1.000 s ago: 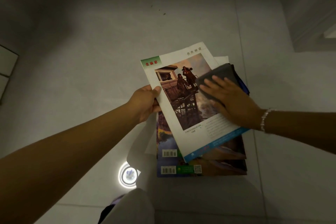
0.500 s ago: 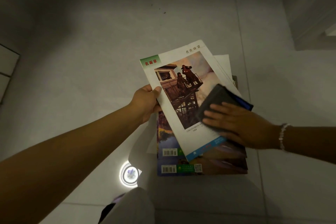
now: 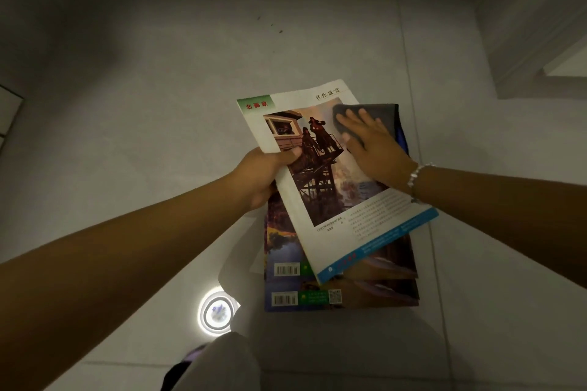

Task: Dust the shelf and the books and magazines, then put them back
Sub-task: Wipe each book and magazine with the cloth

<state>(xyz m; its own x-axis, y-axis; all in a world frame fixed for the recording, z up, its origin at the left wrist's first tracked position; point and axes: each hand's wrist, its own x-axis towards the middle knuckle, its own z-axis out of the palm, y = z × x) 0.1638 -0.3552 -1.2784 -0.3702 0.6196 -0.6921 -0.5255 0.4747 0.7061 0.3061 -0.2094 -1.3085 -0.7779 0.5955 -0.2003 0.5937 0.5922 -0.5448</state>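
A white-bordered magazine (image 3: 320, 200) with a painting of figures on a wooden tower is held up over the floor. My left hand (image 3: 263, 174) grips its left edge, thumb on the cover. My right hand (image 3: 374, 146) lies flat, fingers straight, pressing a dark grey cloth (image 3: 381, 114) against the magazine's upper right corner. Below it, a stack of magazines (image 3: 343, 295) with barcodes lies on the floor. The shelf is not in view.
Pale floor tiles (image 3: 190, 89) spread all around. A round ceiling-light reflection (image 3: 217, 313) shines on the floor left of the stack. My trouser leg (image 3: 219, 365) shows at the bottom. A white frame or skirting (image 3: 540, 51) runs along the upper right.
My right hand and the cloth slid down toward the magazine's lower right, then back up to its upper right corner. My left hand keeps its hold on the left edge.
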